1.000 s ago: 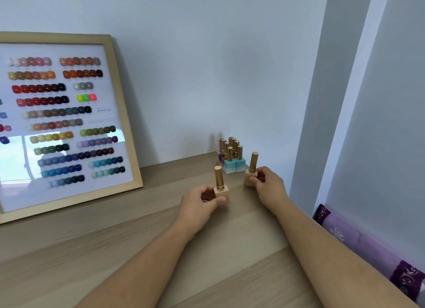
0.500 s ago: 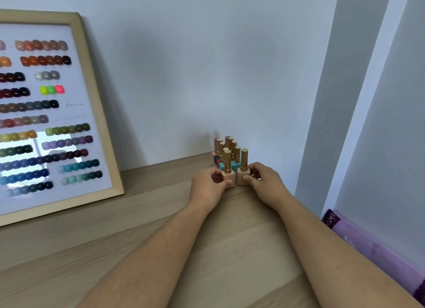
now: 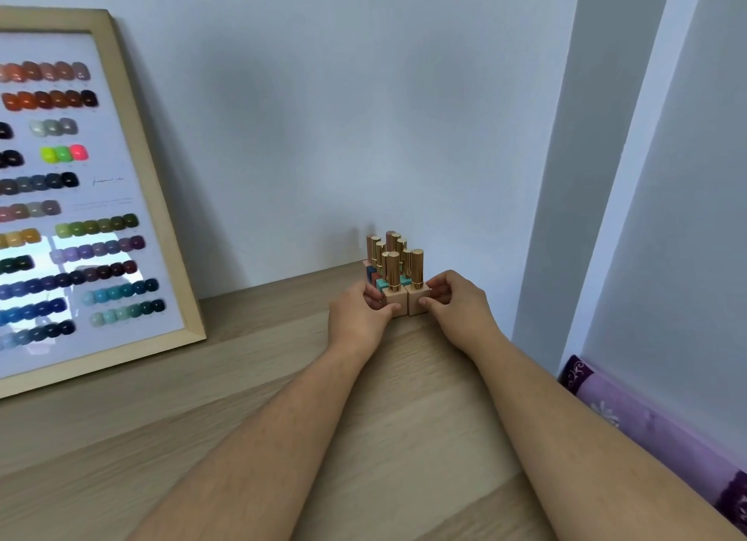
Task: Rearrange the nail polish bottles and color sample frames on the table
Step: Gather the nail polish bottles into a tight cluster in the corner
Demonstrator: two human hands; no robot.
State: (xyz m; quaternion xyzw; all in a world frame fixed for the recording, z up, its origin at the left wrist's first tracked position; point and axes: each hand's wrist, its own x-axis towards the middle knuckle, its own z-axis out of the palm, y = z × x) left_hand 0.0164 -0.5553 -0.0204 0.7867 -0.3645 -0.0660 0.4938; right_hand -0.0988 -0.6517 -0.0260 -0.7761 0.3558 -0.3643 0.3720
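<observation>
Seemingly, from the head view, the left hand (image 3: 357,314) gripped one beige bottle (image 3: 393,298) and the right hand (image 3: 456,304) its twin (image 3: 416,300), both pressed against the cluster (image 3: 388,253) on the table (image 3: 242,399); next, probably, letting go cleanly.

Gold-capped nail polish bottles (image 3: 394,271) clustered upright by wall; color sample frame (image 3: 87,201) leaning left, well apart

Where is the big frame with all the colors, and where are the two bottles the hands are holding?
Color sample frame (image 3: 186,281): head view, on its wooden right edge.
Left beige bottle (image 3: 393,273): head view, on its gold cap.
Right beige bottle (image 3: 416,268): head view, on its gold cap.
</observation>
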